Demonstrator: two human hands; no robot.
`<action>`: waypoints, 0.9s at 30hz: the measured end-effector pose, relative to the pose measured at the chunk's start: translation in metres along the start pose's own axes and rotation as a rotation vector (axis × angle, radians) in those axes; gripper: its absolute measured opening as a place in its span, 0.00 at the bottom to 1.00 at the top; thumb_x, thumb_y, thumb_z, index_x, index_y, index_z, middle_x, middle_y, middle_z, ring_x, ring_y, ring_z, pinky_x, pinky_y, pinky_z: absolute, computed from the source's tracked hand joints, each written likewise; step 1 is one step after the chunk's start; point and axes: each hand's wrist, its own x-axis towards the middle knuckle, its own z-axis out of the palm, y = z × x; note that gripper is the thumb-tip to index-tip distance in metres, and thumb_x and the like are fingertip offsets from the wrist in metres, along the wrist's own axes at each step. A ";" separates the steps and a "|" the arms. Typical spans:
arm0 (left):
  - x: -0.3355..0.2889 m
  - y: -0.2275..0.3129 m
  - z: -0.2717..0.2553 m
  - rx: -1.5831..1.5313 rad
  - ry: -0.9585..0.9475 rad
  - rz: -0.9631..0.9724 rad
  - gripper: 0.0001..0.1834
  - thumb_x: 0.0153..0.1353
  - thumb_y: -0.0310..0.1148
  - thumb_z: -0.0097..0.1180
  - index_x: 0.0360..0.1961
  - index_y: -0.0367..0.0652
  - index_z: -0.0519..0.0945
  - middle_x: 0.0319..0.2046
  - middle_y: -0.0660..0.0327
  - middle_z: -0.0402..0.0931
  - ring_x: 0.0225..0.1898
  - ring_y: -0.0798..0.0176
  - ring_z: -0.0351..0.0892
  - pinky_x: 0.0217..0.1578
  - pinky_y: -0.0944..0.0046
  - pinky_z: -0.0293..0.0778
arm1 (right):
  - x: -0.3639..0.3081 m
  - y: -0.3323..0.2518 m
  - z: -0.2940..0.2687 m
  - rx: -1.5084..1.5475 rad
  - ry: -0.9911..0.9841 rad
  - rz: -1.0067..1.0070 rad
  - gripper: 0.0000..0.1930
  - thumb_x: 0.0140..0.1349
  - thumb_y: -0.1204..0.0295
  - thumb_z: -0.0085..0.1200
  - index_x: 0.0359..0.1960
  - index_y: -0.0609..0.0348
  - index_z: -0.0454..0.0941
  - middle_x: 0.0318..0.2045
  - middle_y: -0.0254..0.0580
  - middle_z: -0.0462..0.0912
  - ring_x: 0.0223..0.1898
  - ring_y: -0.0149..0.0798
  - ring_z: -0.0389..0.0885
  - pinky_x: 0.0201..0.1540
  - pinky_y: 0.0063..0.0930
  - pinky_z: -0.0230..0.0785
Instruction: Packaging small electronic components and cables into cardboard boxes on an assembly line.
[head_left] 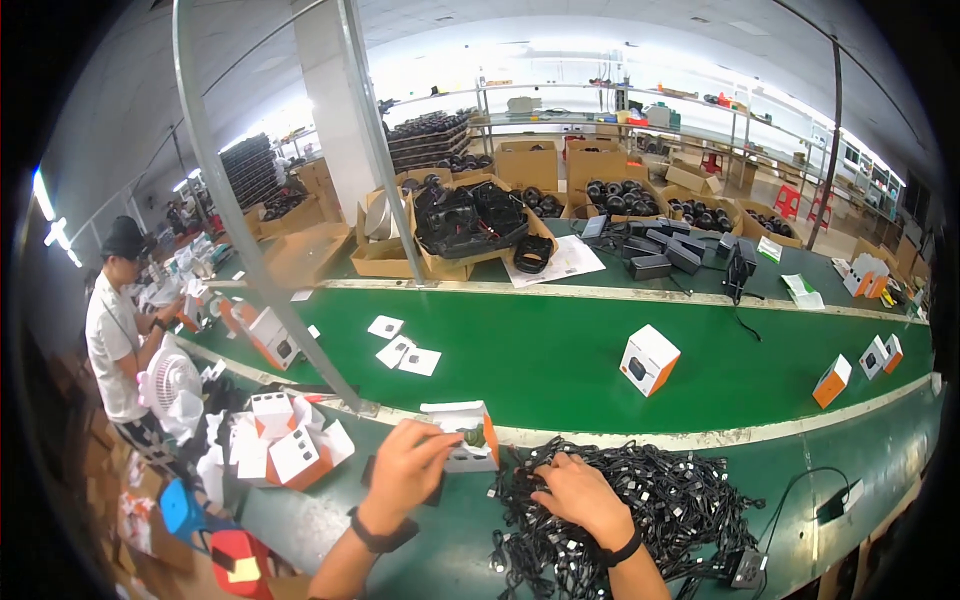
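Under our right hand (585, 497) lies a heap of tangled black cables (690, 510); its fingers bend down into them, though we cannot tell whether they grip one. Our left hand (405, 468) has thumb and forefinger drawn close together at the near left edge of an open white box (470, 462) with orange on it; whether they pinch it, we cannot tell. The box stands just left of the cables, between our hands, with something dark green in its opening.

Left of our left hand, white-and-orange boxes (298, 455) lie piled, their faces marked with small dark pictures. Ahead of it, a slanting metal post (262, 270) comes down to the rail, cutting across our view of the green belt (540, 340).

On the belt, ahead of our right hand, a white-and-orange box (650, 360) shows a dark gadget's picture and lettering too small for us to read; white cards (420, 361) lie further left. Beyond the belt we see black adapters (668, 250), and far left of our left hand, a white fan (170, 380) beside a co-worker (112, 340).
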 end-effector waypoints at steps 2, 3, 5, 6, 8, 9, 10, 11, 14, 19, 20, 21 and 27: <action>0.005 0.001 0.018 0.214 -0.078 0.160 0.14 0.57 0.23 0.70 0.45 0.46 0.91 0.35 0.60 0.84 0.40 0.54 0.83 0.45 0.54 0.77 | -0.002 0.000 0.000 -0.003 0.015 0.001 0.22 0.67 0.60 0.69 0.56 0.62 0.86 0.49 0.59 0.84 0.55 0.60 0.84 0.56 0.49 0.82; 0.005 -0.004 0.030 0.209 -0.077 0.165 0.14 0.57 0.23 0.70 0.45 0.46 0.91 0.35 0.60 0.84 0.40 0.54 0.83 0.45 0.54 0.77 | -0.004 0.002 0.002 -0.015 0.021 0.008 0.22 0.67 0.60 0.69 0.57 0.60 0.86 0.48 0.56 0.84 0.54 0.59 0.84 0.57 0.48 0.81; -0.002 -0.014 0.046 0.327 -0.080 0.164 0.19 0.56 0.21 0.60 0.50 0.40 0.88 0.39 0.58 0.84 0.43 0.53 0.83 0.51 0.53 0.77 | -0.005 0.001 0.001 -0.027 0.029 0.009 0.22 0.67 0.60 0.68 0.58 0.59 0.86 0.47 0.54 0.85 0.53 0.58 0.84 0.58 0.47 0.80; -0.004 -0.015 0.049 0.340 -0.077 0.155 0.18 0.58 0.22 0.59 0.51 0.37 0.86 0.39 0.57 0.84 0.43 0.52 0.83 0.50 0.52 0.77 | -0.004 -0.001 0.000 -0.009 0.015 0.005 0.22 0.68 0.60 0.68 0.59 0.59 0.85 0.48 0.54 0.85 0.54 0.57 0.84 0.58 0.46 0.79; -0.010 -0.021 0.057 0.343 -0.082 0.112 0.19 0.58 0.22 0.59 0.51 0.37 0.86 0.39 0.56 0.85 0.43 0.52 0.83 0.49 0.52 0.77 | -0.004 -0.003 -0.005 0.035 0.004 -0.007 0.22 0.69 0.61 0.67 0.59 0.61 0.84 0.50 0.55 0.85 0.56 0.56 0.84 0.59 0.47 0.79; -0.012 -0.022 0.059 0.346 -0.088 0.064 0.19 0.58 0.22 0.58 0.52 0.36 0.86 0.39 0.56 0.85 0.43 0.51 0.84 0.48 0.52 0.77 | -0.004 -0.005 -0.008 0.035 0.002 -0.007 0.22 0.69 0.61 0.67 0.59 0.61 0.84 0.50 0.55 0.85 0.56 0.56 0.84 0.59 0.47 0.79; -0.012 -0.023 0.061 0.347 -0.089 0.061 0.19 0.58 0.22 0.58 0.52 0.36 0.86 0.39 0.56 0.85 0.43 0.51 0.84 0.48 0.52 0.77 | -0.002 -0.008 -0.011 0.072 0.046 -0.029 0.24 0.70 0.62 0.66 0.62 0.63 0.82 0.53 0.57 0.84 0.58 0.58 0.83 0.62 0.47 0.78; -0.012 -0.023 0.063 0.334 -0.108 0.074 0.19 0.59 0.21 0.58 0.52 0.36 0.85 0.40 0.55 0.84 0.44 0.51 0.84 0.53 0.50 0.77 | -0.001 -0.011 -0.012 0.109 0.089 -0.051 0.25 0.71 0.62 0.65 0.64 0.65 0.79 0.56 0.58 0.84 0.60 0.59 0.82 0.64 0.47 0.77; 0.001 -0.013 0.059 0.338 -0.162 0.132 0.20 0.60 0.20 0.57 0.53 0.35 0.85 0.43 0.54 0.83 0.48 0.51 0.84 0.64 0.45 0.73 | 0.005 -0.019 -0.010 0.167 0.264 -0.121 0.33 0.71 0.63 0.64 0.72 0.69 0.71 0.67 0.62 0.78 0.66 0.62 0.78 0.71 0.48 0.73; -0.002 -0.020 0.061 0.378 -0.215 0.115 0.20 0.62 0.20 0.55 0.56 0.34 0.84 0.47 0.54 0.80 0.52 0.49 0.84 0.77 0.32 0.58 | 0.021 -0.027 0.003 0.247 0.186 -0.160 0.43 0.70 0.63 0.65 0.81 0.68 0.57 0.79 0.64 0.63 0.73 0.65 0.71 0.75 0.49 0.68; 0.000 -0.021 0.061 0.377 -0.207 0.116 0.20 0.62 0.20 0.55 0.56 0.34 0.84 0.47 0.54 0.80 0.52 0.49 0.84 0.77 0.32 0.58 | 0.025 -0.024 0.007 0.260 0.207 -0.192 0.46 0.70 0.63 0.66 0.82 0.67 0.54 0.81 0.64 0.60 0.74 0.65 0.70 0.76 0.49 0.68; 0.000 -0.021 0.057 0.368 -0.283 0.139 0.21 0.61 0.20 0.56 0.57 0.34 0.83 0.46 0.52 0.80 0.51 0.48 0.84 0.77 0.32 0.57 | 0.029 -0.026 0.010 0.261 0.205 -0.194 0.46 0.70 0.63 0.66 0.82 0.67 0.54 0.81 0.64 0.60 0.74 0.65 0.70 0.76 0.49 0.68; -0.014 -0.036 0.026 -0.058 -0.383 -0.013 0.25 0.74 0.21 0.49 0.72 0.39 0.69 0.54 0.49 0.85 0.60 0.37 0.82 0.77 0.34 0.59 | 0.042 -0.044 0.012 0.158 0.139 -0.228 0.48 0.66 0.66 0.68 0.84 0.59 0.53 0.83 0.56 0.58 0.69 0.69 0.73 0.72 0.51 0.72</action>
